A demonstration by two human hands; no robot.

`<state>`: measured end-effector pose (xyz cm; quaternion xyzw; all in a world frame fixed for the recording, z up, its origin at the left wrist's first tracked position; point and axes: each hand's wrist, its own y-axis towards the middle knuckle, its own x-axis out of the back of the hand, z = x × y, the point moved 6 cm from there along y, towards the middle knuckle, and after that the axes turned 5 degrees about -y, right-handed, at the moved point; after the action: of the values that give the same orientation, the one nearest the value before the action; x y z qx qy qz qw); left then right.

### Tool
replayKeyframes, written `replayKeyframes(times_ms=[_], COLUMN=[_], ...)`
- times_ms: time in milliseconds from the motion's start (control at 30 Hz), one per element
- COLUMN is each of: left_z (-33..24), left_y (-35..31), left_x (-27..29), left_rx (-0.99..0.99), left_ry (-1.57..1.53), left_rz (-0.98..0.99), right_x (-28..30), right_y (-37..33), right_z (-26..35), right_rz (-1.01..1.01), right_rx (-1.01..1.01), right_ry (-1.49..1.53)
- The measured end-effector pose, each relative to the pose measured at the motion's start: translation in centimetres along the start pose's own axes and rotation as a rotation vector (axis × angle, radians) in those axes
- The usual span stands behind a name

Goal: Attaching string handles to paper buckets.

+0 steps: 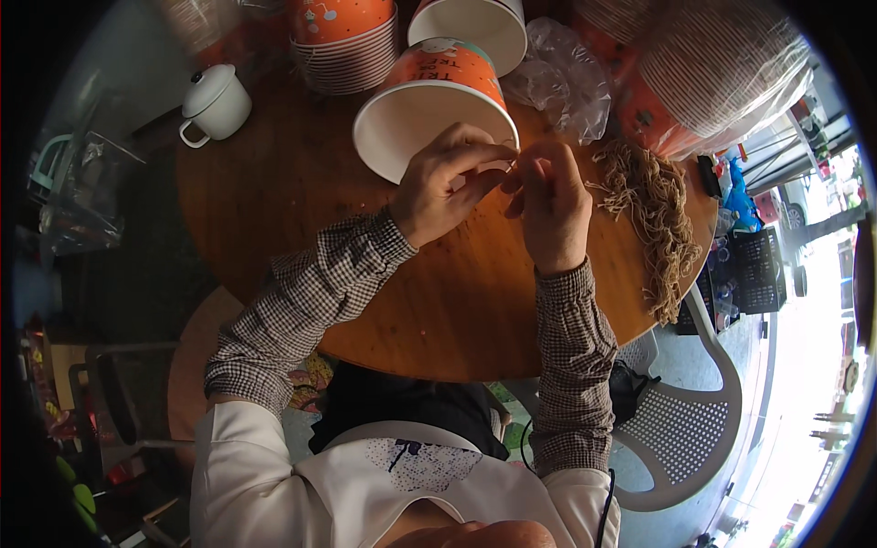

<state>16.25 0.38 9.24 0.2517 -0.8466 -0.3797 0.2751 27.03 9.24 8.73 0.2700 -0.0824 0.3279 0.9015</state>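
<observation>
Two bare hands work together above a round brown wooden table. The left hand has its fingers curled in against the rim of a large orange-and-white paper bucket that lies tipped on its side, mouth toward the person; its white inside looks empty as far as it shows. The right hand is closed to a pinch just beside the same rim, fingertips meeting those of the left; what the two pinch is too small to make out for certain, perhaps a thin strand of twine. One loose heap of tan twine pieces lies on the table to the right of the right hand, near it but apart. Behind the tipped bucket: one more white-mouthed paper bucket, inside not clearly seen; one nested stack of orange paper buckets to its left; one long stack of orange buckets in clear plastic wrap lying at the right. One crumpled clear plastic bag sits between them. One white enamel mug with a lid stands at the far left edge. One white plastic chair stands lower right.
</observation>
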Motion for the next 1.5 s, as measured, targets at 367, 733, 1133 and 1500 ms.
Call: replayKeyframes(times_ms=[367,733,1133,1500], left_z=[1.4,-1.2,-3.7,-2.4], left_y=[-0.2,0.7,4.1,7.9], left_x=[-0.2,0.9,7.0,7.6], left_rx=[0.018,-0.315,-0.255,0.085], left_ry=[-0.039,0.393,0.617,0.363], left_rz=[0.061,-0.015,-0.074,0.134], right_x=[-0.5,-1.0,5.2,4.4], right_y=[0.0,-1.3,3.9,7.9], right_z=[1.0,4.2,7.2,8.9], right_rz=[0.178,0.236,-0.104,0.105], right_rx=[-0.092,0.037,0.182,0.177], right_ry=[0.326,0.44,0.799,1.029])
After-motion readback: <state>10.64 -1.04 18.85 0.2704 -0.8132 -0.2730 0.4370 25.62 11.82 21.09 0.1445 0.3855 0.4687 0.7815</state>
